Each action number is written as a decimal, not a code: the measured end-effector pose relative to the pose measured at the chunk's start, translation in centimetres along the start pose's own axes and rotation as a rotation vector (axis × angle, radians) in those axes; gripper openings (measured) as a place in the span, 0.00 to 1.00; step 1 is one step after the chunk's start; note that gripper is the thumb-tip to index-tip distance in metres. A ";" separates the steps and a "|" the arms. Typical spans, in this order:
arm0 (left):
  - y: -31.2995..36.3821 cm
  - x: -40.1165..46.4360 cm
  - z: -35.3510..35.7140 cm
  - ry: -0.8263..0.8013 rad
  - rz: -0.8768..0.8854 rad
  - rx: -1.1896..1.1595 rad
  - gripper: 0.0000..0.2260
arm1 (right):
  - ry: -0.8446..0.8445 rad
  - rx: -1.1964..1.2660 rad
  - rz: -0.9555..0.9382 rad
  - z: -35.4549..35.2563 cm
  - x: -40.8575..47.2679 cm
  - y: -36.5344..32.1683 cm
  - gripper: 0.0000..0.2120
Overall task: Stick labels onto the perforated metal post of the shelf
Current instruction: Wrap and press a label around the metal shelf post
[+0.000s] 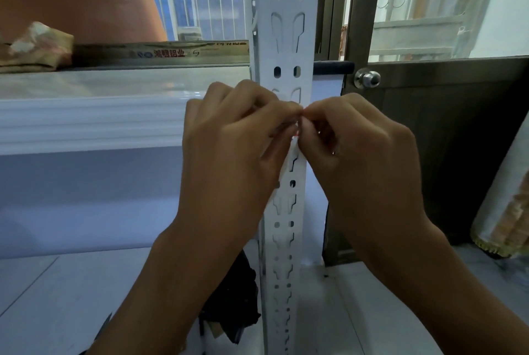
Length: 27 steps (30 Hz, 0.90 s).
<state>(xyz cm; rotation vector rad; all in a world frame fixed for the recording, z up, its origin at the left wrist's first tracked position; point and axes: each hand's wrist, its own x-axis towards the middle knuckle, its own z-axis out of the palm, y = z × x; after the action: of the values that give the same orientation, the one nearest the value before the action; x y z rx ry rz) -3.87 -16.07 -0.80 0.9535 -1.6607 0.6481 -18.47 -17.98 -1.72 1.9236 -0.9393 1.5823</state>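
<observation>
The white perforated metal post runs top to bottom through the middle of the view, with rows of oval and keyhole slots. My left hand and my right hand meet in front of it at mid-height, fingertips pinched together. Between the fingertips shows a small white label with a red edge, mostly hidden by the fingers. It hangs close to the post's face; whether it touches the post I cannot tell.
A white shelf board extends left from the post, with a crumpled cloth and a long box above it. A dark bundle lies by the post's foot. A door with a round knob stands to the right.
</observation>
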 end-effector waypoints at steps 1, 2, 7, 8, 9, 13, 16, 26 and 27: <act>-0.1 0.0 0.0 0.007 0.006 -0.010 0.05 | 0.002 -0.007 -0.012 0.1 0.0 0.0 0.06; -0.2 0.0 0.1 0.013 0.008 -0.023 0.05 | 0.004 -0.013 -0.022 0.2 0.0 0.0 0.06; -0.3 -0.2 0.4 0.031 -0.001 -0.059 0.04 | 0.000 -0.042 -0.019 0.7 0.3 -0.5 0.04; -0.3 -0.2 0.5 0.038 -0.002 -0.058 0.04 | -0.011 -0.042 0.000 0.7 0.5 -0.5 0.04; -0.3 -0.3 0.5 0.047 -0.002 -0.061 0.04 | -0.030 -0.035 0.011 0.7 0.5 -0.5 0.04; -0.1 -0.3 0.6 0.078 -0.007 -0.068 0.04 | -0.136 0.077 0.034 0.5 0.8 0.1 0.06; -0.2 -0.4 0.7 0.066 -0.020 -0.072 0.05 | -0.185 0.137 0.048 0.5 0.9 0.4 0.06; 0.1 -0.6 0.3 0.015 -0.027 -0.059 0.08 | -0.143 0.283 0.162 -0.3 -1.9 0.7 0.02; 0.2 -0.6 0.2 0.001 -0.042 -0.060 0.08 | -0.124 0.284 0.162 -0.5 -1.7 0.7 0.04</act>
<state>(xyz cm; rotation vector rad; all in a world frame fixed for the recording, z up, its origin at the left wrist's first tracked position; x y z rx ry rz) -4.05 -15.97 -1.46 0.9426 -1.6460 0.5668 -19.46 -17.71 -3.35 2.2081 -0.9864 1.7875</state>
